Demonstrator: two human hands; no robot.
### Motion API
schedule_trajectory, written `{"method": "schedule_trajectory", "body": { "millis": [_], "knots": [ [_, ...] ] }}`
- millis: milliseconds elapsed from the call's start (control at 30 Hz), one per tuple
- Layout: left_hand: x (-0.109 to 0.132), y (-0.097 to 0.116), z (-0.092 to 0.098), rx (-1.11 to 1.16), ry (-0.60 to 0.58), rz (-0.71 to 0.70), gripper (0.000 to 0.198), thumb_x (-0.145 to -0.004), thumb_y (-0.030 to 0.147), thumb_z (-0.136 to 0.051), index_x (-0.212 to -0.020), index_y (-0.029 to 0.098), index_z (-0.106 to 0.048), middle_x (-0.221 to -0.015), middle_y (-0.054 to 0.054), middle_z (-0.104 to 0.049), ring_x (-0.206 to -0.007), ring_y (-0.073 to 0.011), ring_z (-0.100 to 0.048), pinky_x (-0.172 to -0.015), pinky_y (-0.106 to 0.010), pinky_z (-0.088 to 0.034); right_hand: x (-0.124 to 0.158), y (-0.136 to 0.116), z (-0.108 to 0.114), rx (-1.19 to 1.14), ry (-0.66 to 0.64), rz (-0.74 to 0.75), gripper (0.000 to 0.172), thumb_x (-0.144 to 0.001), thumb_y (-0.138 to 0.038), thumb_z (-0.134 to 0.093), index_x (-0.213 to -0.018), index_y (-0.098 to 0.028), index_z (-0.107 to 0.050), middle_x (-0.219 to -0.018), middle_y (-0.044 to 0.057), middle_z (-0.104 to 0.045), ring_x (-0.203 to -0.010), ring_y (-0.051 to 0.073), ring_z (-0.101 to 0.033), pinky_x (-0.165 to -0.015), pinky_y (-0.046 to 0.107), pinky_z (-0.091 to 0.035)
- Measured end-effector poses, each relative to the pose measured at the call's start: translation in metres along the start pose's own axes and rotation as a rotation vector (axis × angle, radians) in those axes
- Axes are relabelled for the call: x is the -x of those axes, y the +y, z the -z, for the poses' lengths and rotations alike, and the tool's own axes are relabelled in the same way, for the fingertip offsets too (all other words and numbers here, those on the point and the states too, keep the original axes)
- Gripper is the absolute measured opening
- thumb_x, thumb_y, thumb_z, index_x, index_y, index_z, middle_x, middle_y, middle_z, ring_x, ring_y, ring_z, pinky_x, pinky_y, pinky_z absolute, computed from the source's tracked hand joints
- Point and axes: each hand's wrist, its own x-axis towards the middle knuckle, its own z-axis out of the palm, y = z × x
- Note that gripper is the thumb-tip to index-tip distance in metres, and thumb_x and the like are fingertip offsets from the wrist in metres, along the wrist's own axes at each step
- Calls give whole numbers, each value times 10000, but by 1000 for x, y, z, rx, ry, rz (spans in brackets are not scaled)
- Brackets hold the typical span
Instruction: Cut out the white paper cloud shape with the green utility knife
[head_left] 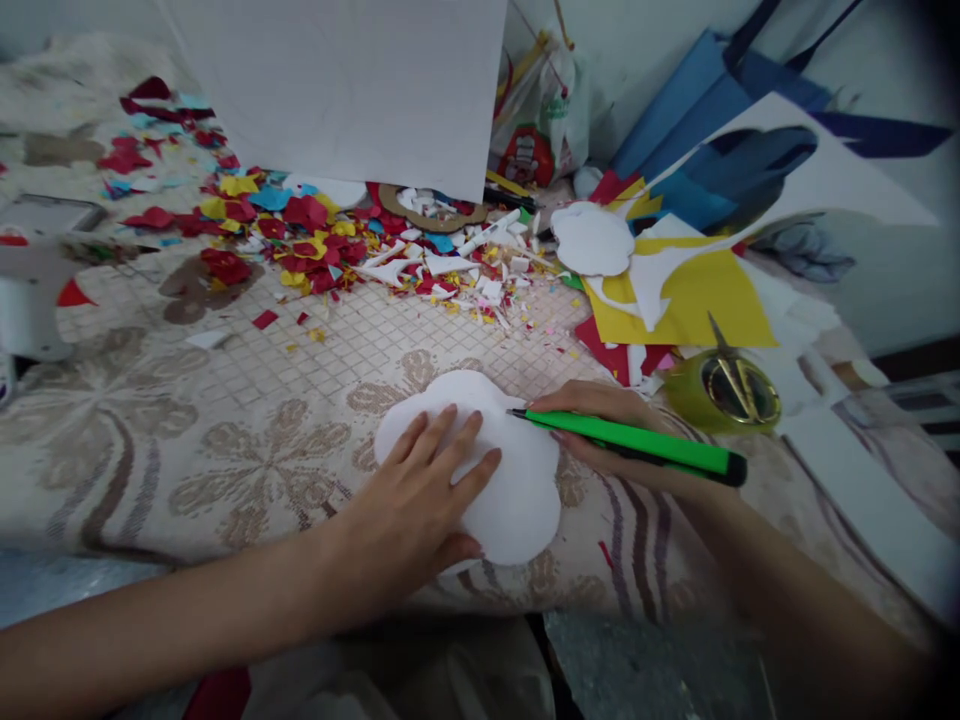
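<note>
"So, the left hand?"
"Spread flat, grasping nothing, pressing the white cutout against the tablecloth."
"And the right hand?"
"Gripping the green cutter, tip at the cutout; probably trimming, which calls for steadiness."

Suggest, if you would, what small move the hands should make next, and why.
Probably the left hand should draw its fingers back slightly while staying on the white scalloped cutout: its spread fingertips lie close to the pointed tip of the green tool in the right hand, and the cutout seems to need steadying.
</note>
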Motion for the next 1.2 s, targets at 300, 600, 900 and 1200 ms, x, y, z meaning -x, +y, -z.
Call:
{"method": "schedule_trajectory", "body": {
  "millis": [300,600,900,1200],
  "knots": [
    [3,-6,2,23,-137,31,797,-805,260,-806,-1502,286,-420,-1633,-169,-249,-1489,-442,-217,-1118,-737,-228,4,7,-2,8,2,28,264,-956,-201,-578,-1211,-217,-646,-1084,86,-735,-980,183,-693,-789,294,-559],
    [6,-7,-3,9,-40,2,799,-774,354,-838,-1474,254,-467,-1603,-198,-311,-1458,-471,-286,-1087,-754,-274,14,-1,-6,-10,46,-44,277,-945,-175,-569,-1207,-226,-641,-1021,58,-726,-912,162,-691,-777,275,-567],
    [8,-6,-6,39,-2,9,752,-825,513,-758,-1475,270,-467,-1600,-178,-333,-1464,-447,-294,-1109,-736,-262,25,-1,-10,-14,70,-58,310,-933,-155,-557,-1221,-244,-626,-1018,53,-713,-898,164,-690,-746,278,-559],
    [8,-2,-10,35,-3,31,768,-820,447,-785,-1488,284,-444,-1617,-172,-296,-1474,-440,-273,-1111,-734,-253,35,-5,-20,53,117,-126,302,-938,-177,-573,-1228,-250,-618,-1021,61,-701,-894,178,-686,-758,309,-580]
  ]
}}
